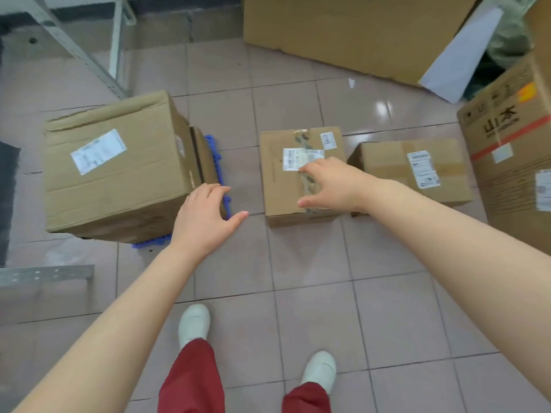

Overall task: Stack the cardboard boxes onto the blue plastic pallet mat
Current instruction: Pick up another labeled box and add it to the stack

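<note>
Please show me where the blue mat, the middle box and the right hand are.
blue mat (pixel 215 150): head view, exposed right edge.
middle box (pixel 275 174): head view, top face.
right hand (pixel 331 183): head view, back of hand.

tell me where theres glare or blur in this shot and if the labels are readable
Head view: bright ceiling-light glare on the glossy floor tiles; the shipping label on the large box is smeared and unreadable; wide-angle bending curves the printed carton at the right edge; the metal shelf frame is soft.
</note>
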